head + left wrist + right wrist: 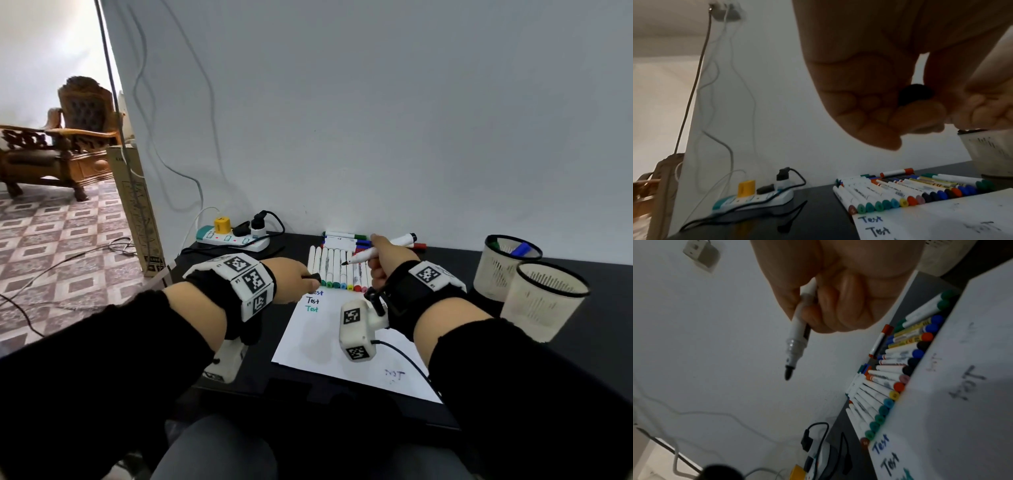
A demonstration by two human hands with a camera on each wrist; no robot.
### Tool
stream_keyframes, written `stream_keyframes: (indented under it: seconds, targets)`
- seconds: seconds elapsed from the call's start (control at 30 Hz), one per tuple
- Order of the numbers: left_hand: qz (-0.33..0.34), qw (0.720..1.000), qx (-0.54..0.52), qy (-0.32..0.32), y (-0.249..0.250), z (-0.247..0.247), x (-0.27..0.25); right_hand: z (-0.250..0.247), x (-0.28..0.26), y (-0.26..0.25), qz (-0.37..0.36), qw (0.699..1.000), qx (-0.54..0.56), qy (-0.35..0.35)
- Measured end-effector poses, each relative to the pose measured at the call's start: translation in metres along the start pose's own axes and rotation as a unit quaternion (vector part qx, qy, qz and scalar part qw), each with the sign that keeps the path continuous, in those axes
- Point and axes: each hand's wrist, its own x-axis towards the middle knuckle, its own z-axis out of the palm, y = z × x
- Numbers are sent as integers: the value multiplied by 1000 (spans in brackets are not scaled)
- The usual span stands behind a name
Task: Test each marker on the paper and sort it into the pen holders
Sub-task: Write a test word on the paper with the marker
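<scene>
From the head view, your right hand (387, 260) is raised over the row of markers (337, 270), fingers wrapped round an uncapped black marker (376, 251) whose tip points left, while your left hand (291, 279) hovers palm-down at the paper's (325, 342) top left corner, pinching the black cap (313, 277). In the left wrist view, your curled fingers (869, 113) and thumb nip that cap (914, 95) above the table. The right wrist view shows your fist closed on the marker's barrel (799, 331), nib (788, 372) bare and angled downward, off the paper (953, 418).

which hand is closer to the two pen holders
Right. The right hand, holding the uncapped marker, is just left of the pen holders; the left hand with the cap is farther left, past the marker row.
</scene>
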Motion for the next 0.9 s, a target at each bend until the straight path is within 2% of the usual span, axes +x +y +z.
stream_keyframes:
  seconds: [0.23,0.37,0.63,0.9]
  targets:
    - [-21,999,-37,9,-22,17,15,20,11,45,46,998,30,-17]
    - [-33,994,-98,30,-36,27,27,34,15,59,51,998,33,-18]
    - [-50,984,-163,49,-53,42,53,55,25,77,59,998,-18,-13]
    - [-41,986,-156,51,-56,53,65,50,32,90,45,994,-100,-27]
